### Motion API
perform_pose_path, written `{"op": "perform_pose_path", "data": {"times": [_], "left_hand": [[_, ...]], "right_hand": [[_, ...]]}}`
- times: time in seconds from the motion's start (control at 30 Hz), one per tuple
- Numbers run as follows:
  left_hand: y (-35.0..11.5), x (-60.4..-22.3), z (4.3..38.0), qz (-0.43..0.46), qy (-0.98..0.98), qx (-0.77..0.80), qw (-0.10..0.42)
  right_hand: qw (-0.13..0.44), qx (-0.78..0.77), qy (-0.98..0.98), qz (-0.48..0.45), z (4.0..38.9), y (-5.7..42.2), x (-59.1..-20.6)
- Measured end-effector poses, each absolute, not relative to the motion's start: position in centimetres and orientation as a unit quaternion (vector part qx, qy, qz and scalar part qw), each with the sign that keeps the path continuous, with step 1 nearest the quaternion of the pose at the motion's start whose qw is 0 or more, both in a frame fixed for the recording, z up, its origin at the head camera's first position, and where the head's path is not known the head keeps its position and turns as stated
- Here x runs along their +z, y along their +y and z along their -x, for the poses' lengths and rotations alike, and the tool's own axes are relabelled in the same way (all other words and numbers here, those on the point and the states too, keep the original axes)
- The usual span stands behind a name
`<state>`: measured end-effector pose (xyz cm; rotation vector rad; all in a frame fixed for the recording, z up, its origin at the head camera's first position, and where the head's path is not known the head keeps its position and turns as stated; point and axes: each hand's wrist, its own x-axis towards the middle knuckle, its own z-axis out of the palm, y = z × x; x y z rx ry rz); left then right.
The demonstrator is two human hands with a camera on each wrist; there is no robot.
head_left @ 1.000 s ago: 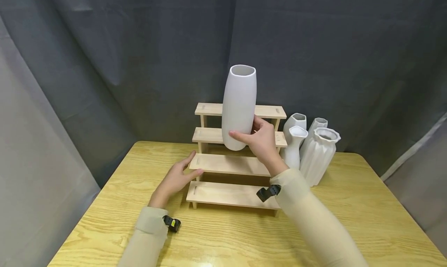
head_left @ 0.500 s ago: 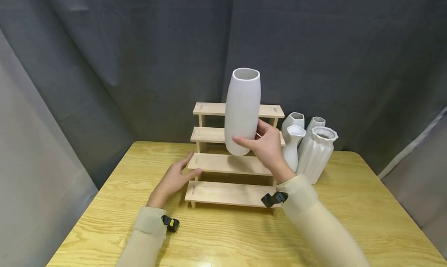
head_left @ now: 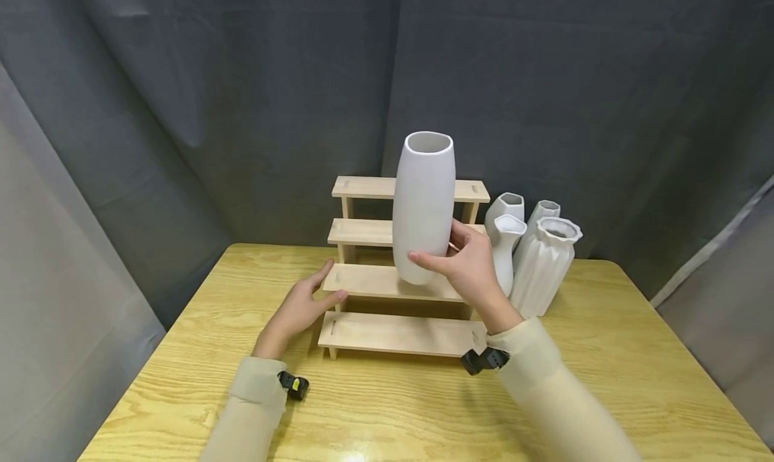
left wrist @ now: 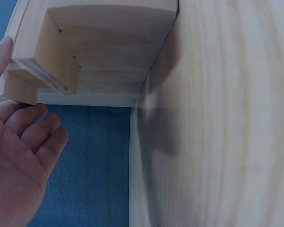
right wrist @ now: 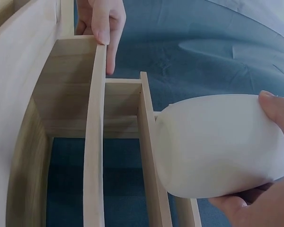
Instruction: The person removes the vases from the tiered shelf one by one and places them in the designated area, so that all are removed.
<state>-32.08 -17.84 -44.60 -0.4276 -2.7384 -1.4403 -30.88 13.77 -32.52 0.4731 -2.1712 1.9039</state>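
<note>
A tall smooth white vase (head_left: 423,207) is held upright by my right hand (head_left: 474,267), thumb across its front low down, fingers behind. Its base overlaps the third shelf from the top of a four-step wooden display stand (head_left: 363,331). The right wrist view shows the vase (right wrist: 217,142) close by the stand's board edges. My left hand (head_left: 302,311) grips the left end of that same shelf, thumb at the front edge and forefinger toward the back. In the left wrist view its remaining fingers (left wrist: 42,127) are loosely curled below the board.
Right of the stand, several white vases stand close together on the wooden table (head_left: 611,354), among them a pleated vase (head_left: 542,270) and a narrow-necked vase (head_left: 504,250). A dark grey curtain (head_left: 272,113) hangs behind the table.
My right hand has lowered the vase and shifted it slightly right, from in front of the second shelf to over the third. The left hand keeps its place on the stand.
</note>
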Motion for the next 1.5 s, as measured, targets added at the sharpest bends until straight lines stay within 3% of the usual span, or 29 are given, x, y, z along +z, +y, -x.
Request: {"op": "perform_pose_path", "data": {"times": [1.5], "left_hand": [[-17.7,-44.4,31.8,0.138,-0.878,-0.458,0.01]], "right_hand": [[0.079,0.652,-0.742,-0.131,24.9,18.3,-35.2]]}}
